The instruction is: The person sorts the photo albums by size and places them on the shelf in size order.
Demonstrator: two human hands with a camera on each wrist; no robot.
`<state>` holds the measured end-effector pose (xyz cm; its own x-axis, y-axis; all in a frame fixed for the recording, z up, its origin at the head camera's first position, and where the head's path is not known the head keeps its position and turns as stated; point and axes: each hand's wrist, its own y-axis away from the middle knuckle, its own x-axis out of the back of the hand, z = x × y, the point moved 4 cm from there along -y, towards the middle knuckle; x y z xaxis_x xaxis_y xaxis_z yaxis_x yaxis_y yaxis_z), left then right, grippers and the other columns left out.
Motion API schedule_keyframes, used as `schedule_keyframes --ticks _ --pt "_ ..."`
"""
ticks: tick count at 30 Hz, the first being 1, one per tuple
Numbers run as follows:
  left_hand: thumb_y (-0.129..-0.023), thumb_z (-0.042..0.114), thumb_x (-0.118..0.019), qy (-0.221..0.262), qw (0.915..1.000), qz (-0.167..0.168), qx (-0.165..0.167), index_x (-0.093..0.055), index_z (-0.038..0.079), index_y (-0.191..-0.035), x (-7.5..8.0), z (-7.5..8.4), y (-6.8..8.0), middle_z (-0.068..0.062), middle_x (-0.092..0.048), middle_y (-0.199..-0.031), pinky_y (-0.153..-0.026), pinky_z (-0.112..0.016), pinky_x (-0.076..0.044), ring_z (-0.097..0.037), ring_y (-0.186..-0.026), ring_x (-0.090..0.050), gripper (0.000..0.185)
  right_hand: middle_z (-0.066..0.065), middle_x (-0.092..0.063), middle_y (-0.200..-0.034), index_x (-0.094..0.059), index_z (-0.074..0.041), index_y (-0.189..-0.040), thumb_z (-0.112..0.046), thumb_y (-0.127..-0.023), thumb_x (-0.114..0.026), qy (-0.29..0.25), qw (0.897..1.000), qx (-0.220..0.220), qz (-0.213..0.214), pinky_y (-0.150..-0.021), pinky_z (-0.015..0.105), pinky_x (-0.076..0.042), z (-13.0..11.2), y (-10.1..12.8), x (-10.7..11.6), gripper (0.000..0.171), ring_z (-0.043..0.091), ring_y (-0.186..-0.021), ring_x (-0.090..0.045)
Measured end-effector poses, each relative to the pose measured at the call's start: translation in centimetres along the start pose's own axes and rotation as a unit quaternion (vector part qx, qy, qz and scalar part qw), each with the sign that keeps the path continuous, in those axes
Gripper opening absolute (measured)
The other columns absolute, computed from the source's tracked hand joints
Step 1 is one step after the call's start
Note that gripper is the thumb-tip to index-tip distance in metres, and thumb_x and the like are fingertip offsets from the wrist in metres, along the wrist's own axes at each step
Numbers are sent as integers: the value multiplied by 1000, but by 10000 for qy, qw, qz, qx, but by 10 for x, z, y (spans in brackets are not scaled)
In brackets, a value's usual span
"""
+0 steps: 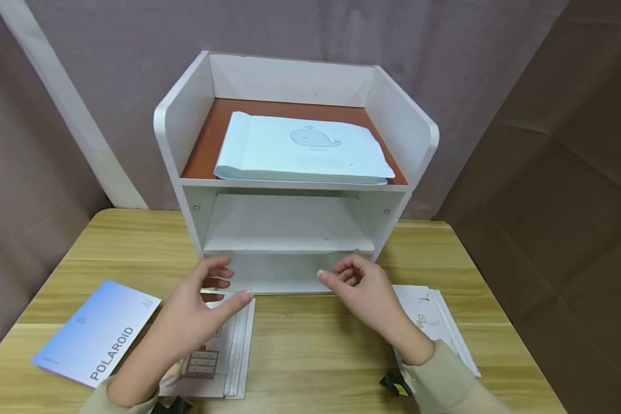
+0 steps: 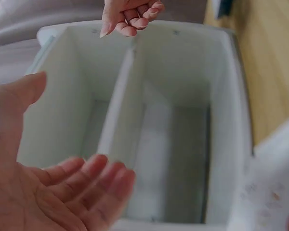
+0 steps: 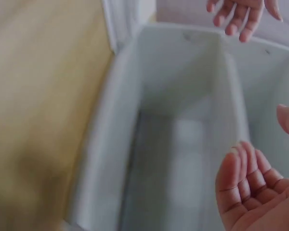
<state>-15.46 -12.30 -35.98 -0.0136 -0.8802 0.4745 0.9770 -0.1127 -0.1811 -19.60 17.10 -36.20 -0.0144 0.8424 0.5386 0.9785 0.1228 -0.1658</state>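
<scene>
A white shelf unit (image 1: 290, 172) stands at the back of the wooden table (image 1: 310, 351). Its brown top tray holds a pale blue pad with a whale drawing (image 1: 305, 150). Both hands hover in front of its lowest opening, palms facing each other and holding nothing. The left hand (image 1: 204, 307) has relaxed fingers just above a white sheet with printed pictures (image 1: 222, 356). The right hand (image 1: 359, 287) has loosely curled fingers. The left wrist view shows the left palm (image 2: 53, 192) before the shelf's two white compartments (image 2: 173, 120); the right wrist view shows the right fingers (image 3: 250, 178).
A blue POLAROID booklet (image 1: 98, 333) lies at the front left of the table. White papers (image 1: 434, 322) lie under the right forearm. A small dark object (image 1: 395, 382) sits by the right sleeve. Grey and brown curtains close off the back and sides.
</scene>
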Motion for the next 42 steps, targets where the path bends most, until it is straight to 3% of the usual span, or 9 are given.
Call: schedule_keyframes --ticks 5,9,12,15,22,27,31,37,42 --pt "-75 66 -70 -999 9943 131 347 -40 11 -142 1 -21 17 -8 -56 -124 -88 -47 -51 -30 -108 -59 92 -2 -63 -83 -64 -13 -98 -50 -78 -77 -1 9987 -353 -357 -63 27 -51 14 10 -33 44 15 -73 -59" --pt "-71 74 -67 -1947 9798 351 283 -38 2 -142 5 -37 27 -16 -51 -129 -85 -53 -47 -34 -110 -54 104 1 -62 -92 -61 -8 -110 -50 -80 -75 -204 9937 -628 -909 -66 29 -52 23 17 -56 54 16 -78 -58" --pt "-70 77 -65 -2472 9673 522 222 -39 -4 -140 8 -50 32 -22 -46 -132 -87 -59 -43 -40 -113 -47 110 6 -62 -98 -57 -1 -118 -47 -83 -74 -773 9822 -953 -1419 -70 34 -55 27 22 -72 61 21 -83 -61" --pt "-69 77 -66 -2709 9603 631 196 -38 -7 -139 11 -61 35 -26 -44 -131 -88 -63 -39 -46 -115 -42 113 10 -62 -102 -52 5 -125 -44 -85 -73 -1459 9626 -1421 -1786 -75 39 -56 31 27 -87 68 27 -87 -63" --pt "-67 76 -68 -2831 9570 517 369 -34 -10 -139 15 -82 39 -32 -42 -128 -89 -66 -37 -51 -113 -41 118 15 -61 -114 -46 11 -132 -40 -88 -71 -2165 9330 -1938 -2123 -89 44 -52 29 37 -107 71 32 -105 -61" --pt "-67 76 -68 -2723 9599 81 653 -29 -12 -142 12 -91 41 -35 -38 -130 -92 -65 -36 -50 -116 -39 122 21 -44 -136 -52 13 -120 -28 -90 -70 -2895 8983 -2319 -2354 -98 45 -46 26 40 -118 53 32 -116 -53" --pt "-67 75 -70 -2596 9616 -223 864 -20 -14 -144 10 -97 43 -41 -28 -135 -95 -67 -35 -54 -120 -35 128 19 -48 -128 -55 12 -113 -19 -89 -70 -3312 8750 -2547 -2445 -100 43 -44 22 43 -127 42 29 -114 -53" --pt "-65 70 -75 -2412 9632 -342 1135 -1 -14 -147 8 -106 43 -45 -23 -133 -96 -66 -35 -54 -117 -39 138 21 -54 -120 -45 18 -125 -14 -90 -68 -3524 8636 -2648 -2446 -101 43 -43 20 46 -137 52 31 -115 -55" --pt "-62 72 -76 -2381 9604 -503 1359 1 -15 -145 4 -113 40 -44 -31 -126 -94 -64 -39 -49 -110 -45 143 24 -56 -118 -48 16 -120 -10 -93 -63 -3791 8512 -2790 -2321 -102 45 -43 21 47 -141 40 31 -111 -58"
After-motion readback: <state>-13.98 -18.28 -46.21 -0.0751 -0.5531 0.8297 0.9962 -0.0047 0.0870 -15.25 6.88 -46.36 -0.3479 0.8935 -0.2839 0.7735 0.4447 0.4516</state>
